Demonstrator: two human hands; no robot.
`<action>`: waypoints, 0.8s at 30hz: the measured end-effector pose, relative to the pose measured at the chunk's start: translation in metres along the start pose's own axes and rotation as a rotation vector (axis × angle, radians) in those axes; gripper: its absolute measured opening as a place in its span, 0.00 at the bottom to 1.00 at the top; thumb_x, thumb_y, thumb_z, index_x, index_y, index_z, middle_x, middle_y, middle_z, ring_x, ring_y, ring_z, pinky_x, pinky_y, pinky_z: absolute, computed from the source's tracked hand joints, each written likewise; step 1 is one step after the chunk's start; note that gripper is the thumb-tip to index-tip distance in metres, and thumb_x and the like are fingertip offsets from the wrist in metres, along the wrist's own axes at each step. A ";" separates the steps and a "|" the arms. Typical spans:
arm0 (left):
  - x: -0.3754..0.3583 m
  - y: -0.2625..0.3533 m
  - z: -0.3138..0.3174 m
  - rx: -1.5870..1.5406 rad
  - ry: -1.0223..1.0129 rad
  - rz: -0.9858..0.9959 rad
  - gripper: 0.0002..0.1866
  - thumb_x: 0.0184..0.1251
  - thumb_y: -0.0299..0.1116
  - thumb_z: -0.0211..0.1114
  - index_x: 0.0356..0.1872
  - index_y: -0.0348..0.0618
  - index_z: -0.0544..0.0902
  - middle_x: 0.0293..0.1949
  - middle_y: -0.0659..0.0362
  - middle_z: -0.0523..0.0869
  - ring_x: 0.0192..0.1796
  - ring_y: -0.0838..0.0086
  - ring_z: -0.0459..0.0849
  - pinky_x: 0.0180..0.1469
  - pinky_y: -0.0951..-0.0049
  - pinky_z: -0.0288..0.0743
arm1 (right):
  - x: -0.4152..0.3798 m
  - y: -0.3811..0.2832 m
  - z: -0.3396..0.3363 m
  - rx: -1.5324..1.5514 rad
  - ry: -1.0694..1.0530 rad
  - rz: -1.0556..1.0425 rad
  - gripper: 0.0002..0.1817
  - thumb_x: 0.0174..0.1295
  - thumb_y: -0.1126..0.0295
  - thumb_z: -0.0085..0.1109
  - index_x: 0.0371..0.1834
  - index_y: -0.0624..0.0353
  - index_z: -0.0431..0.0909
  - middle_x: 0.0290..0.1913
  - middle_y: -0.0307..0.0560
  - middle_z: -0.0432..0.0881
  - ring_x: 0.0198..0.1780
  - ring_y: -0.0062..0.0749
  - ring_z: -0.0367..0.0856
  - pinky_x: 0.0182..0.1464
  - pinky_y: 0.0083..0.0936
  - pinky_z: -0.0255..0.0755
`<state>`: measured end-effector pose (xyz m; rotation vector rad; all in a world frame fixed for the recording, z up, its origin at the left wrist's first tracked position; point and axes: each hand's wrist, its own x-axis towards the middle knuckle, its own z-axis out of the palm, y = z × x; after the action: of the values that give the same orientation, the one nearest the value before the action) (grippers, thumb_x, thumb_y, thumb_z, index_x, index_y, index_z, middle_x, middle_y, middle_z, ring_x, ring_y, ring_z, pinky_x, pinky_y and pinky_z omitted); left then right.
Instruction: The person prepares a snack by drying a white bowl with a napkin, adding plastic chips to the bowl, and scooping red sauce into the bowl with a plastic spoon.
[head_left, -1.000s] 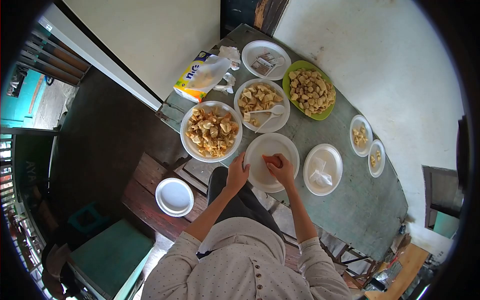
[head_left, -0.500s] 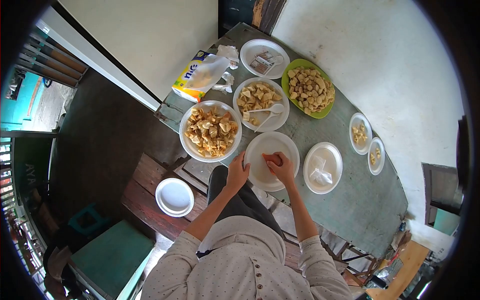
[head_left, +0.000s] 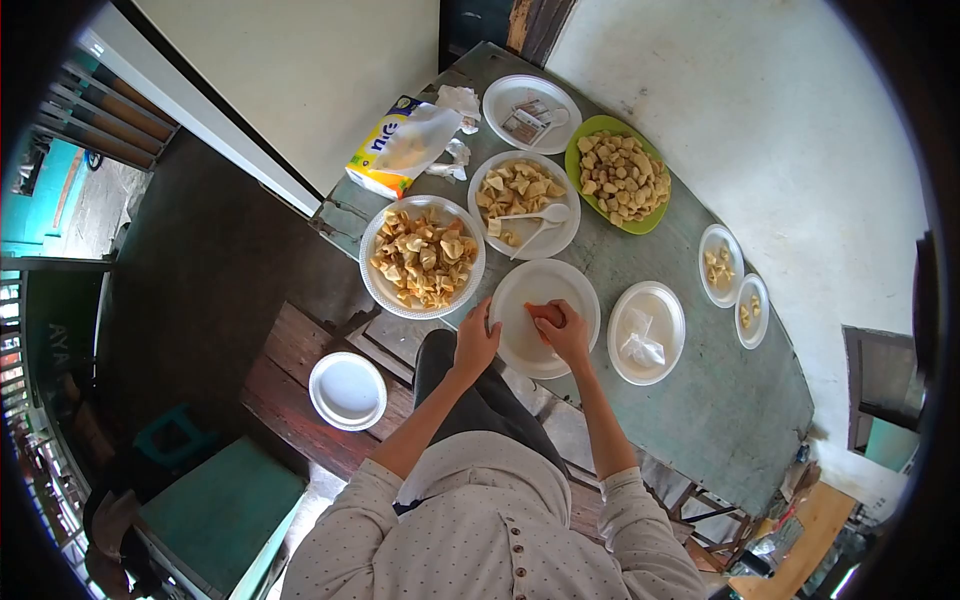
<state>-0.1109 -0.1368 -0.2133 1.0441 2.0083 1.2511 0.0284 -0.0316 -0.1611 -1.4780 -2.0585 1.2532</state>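
Observation:
A round white plate [head_left: 540,280] lies at the table's front edge, before my body. At its left rim is my left hand [head_left: 476,342], fingers curled on the edge. My right hand [head_left: 563,328] is closed over the plate and pinches a small orange-red thing [head_left: 540,312]; its kind I cannot tell. Left of the plate stands a larger white plate heaped with folded, fried-looking pieces [head_left: 423,255]. Just behind, another white plate [head_left: 530,165] bears similar pale pieces and white plastic spoons [head_left: 540,215]. To the right, a white plate [head_left: 670,365] has a crumpled clear plastic bag [head_left: 640,340] on it.
A green dish of light-brown chunks [head_left: 624,178] is near the wall. Two small plates [head_left: 735,290] with few pieces stand at right. Behind are a tissue pack [head_left: 395,150] and a plate with a packet [head_left: 505,95]. A white bowl [head_left: 348,392] rests on the wooden bench [head_left: 270,390].
The view has shifted very slightly. Both hands stay almost where they were, and the orange-red thing remains in my right hand over the plate.

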 end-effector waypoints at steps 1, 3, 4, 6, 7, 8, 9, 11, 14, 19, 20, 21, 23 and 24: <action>0.000 -0.001 0.001 0.004 0.014 0.013 0.27 0.49 0.25 0.64 0.53 0.35 0.69 0.34 0.50 0.79 0.19 0.70 0.76 0.27 0.72 0.71 | 0.000 -0.001 0.000 0.013 0.001 -0.011 0.17 0.44 0.69 0.61 0.39 0.63 0.75 0.28 0.49 0.80 0.29 0.30 0.79 0.33 0.24 0.72; 0.000 -0.004 0.002 0.009 0.030 0.027 0.27 0.49 0.25 0.64 0.53 0.36 0.69 0.33 0.50 0.79 0.19 0.70 0.76 0.27 0.72 0.71 | 0.000 -0.003 -0.002 -0.001 -0.025 0.027 0.18 0.44 0.67 0.62 0.39 0.62 0.75 0.30 0.49 0.81 0.32 0.32 0.80 0.36 0.24 0.72; 0.000 -0.005 0.003 0.008 0.034 0.043 0.27 0.49 0.25 0.64 0.53 0.36 0.69 0.33 0.50 0.79 0.19 0.70 0.76 0.27 0.72 0.71 | 0.000 -0.004 -0.003 -0.014 -0.049 0.066 0.19 0.44 0.65 0.63 0.40 0.61 0.75 0.33 0.49 0.81 0.35 0.33 0.80 0.38 0.25 0.73; 0.001 -0.005 0.003 0.008 0.040 0.058 0.27 0.49 0.25 0.64 0.54 0.36 0.69 0.32 0.51 0.79 0.19 0.70 0.76 0.27 0.72 0.71 | 0.000 -0.009 -0.005 -0.013 -0.056 0.087 0.19 0.44 0.65 0.63 0.40 0.60 0.76 0.33 0.49 0.81 0.35 0.33 0.80 0.39 0.25 0.73; 0.000 -0.004 0.002 -0.007 0.033 0.036 0.26 0.49 0.25 0.64 0.53 0.36 0.69 0.32 0.51 0.79 0.19 0.70 0.76 0.27 0.72 0.71 | 0.000 -0.011 -0.005 -0.012 -0.065 0.109 0.19 0.44 0.64 0.64 0.40 0.60 0.76 0.33 0.49 0.81 0.35 0.33 0.80 0.39 0.25 0.72; 0.000 -0.003 0.002 -0.023 0.026 0.014 0.26 0.49 0.25 0.63 0.53 0.37 0.69 0.32 0.51 0.79 0.19 0.70 0.76 0.27 0.72 0.71 | 0.000 -0.011 -0.005 -0.012 -0.067 0.108 0.19 0.44 0.64 0.64 0.40 0.60 0.76 0.33 0.49 0.81 0.35 0.33 0.80 0.39 0.25 0.72; 0.000 -0.002 0.001 -0.022 0.029 0.012 0.26 0.49 0.25 0.63 0.53 0.37 0.69 0.32 0.51 0.79 0.19 0.70 0.76 0.27 0.72 0.71 | 0.000 -0.010 -0.005 -0.026 -0.061 0.094 0.20 0.44 0.64 0.64 0.40 0.60 0.76 0.33 0.49 0.81 0.35 0.33 0.80 0.40 0.25 0.72; 0.001 0.000 -0.001 -0.043 -0.004 -0.021 0.25 0.49 0.24 0.63 0.52 0.37 0.68 0.32 0.51 0.79 0.20 0.70 0.78 0.25 0.71 0.72 | 0.001 -0.009 -0.005 -0.040 -0.064 0.073 0.20 0.44 0.64 0.64 0.40 0.60 0.76 0.33 0.49 0.81 0.35 0.33 0.80 0.40 0.25 0.72; -0.001 0.007 -0.009 -0.159 -0.065 -0.190 0.24 0.49 0.26 0.62 0.51 0.40 0.69 0.32 0.49 0.79 0.25 0.62 0.80 0.31 0.66 0.73 | 0.002 -0.010 -0.004 -0.024 -0.101 0.061 0.20 0.43 0.65 0.63 0.40 0.60 0.75 0.33 0.49 0.80 0.36 0.34 0.80 0.41 0.25 0.71; -0.011 0.002 -0.015 -0.234 -0.021 -0.296 0.24 0.50 0.27 0.62 0.51 0.44 0.68 0.31 0.50 0.80 0.24 0.62 0.80 0.31 0.66 0.73 | 0.004 -0.009 -0.001 -0.023 -0.181 -0.010 0.20 0.44 0.65 0.63 0.40 0.61 0.75 0.34 0.48 0.80 0.37 0.32 0.79 0.41 0.24 0.71; -0.012 -0.001 -0.015 -0.226 -0.031 -0.292 0.24 0.50 0.27 0.63 0.51 0.43 0.68 0.31 0.50 0.80 0.25 0.62 0.80 0.31 0.66 0.73 | 0.005 -0.005 0.001 -0.036 -0.182 -0.038 0.20 0.44 0.65 0.63 0.41 0.60 0.75 0.34 0.47 0.80 0.36 0.30 0.79 0.41 0.23 0.71; -0.013 -0.002 -0.016 -0.217 -0.042 -0.285 0.24 0.50 0.27 0.63 0.51 0.43 0.68 0.31 0.49 0.80 0.25 0.62 0.80 0.31 0.66 0.73 | 0.007 -0.005 0.003 -0.031 -0.206 -0.062 0.20 0.44 0.65 0.63 0.41 0.60 0.75 0.34 0.47 0.80 0.36 0.30 0.79 0.41 0.23 0.71; -0.018 -0.001 -0.017 -0.216 0.006 -0.275 0.23 0.50 0.27 0.63 0.50 0.42 0.68 0.31 0.49 0.80 0.27 0.61 0.81 0.32 0.65 0.73 | 0.007 -0.003 0.006 0.002 -0.198 -0.005 0.19 0.44 0.66 0.63 0.40 0.60 0.75 0.34 0.47 0.80 0.35 0.29 0.79 0.40 0.22 0.71; -0.020 -0.001 -0.017 -0.160 0.021 -0.254 0.23 0.50 0.28 0.63 0.49 0.41 0.68 0.31 0.49 0.80 0.29 0.60 0.81 0.32 0.65 0.73 | 0.008 -0.001 0.007 -0.012 -0.205 -0.006 0.19 0.44 0.66 0.63 0.40 0.60 0.75 0.33 0.47 0.80 0.34 0.29 0.79 0.39 0.22 0.71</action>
<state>-0.1135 -0.1615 -0.2064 0.6794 1.9486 1.2646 0.0197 -0.0278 -0.1656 -1.3982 -2.2000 1.4459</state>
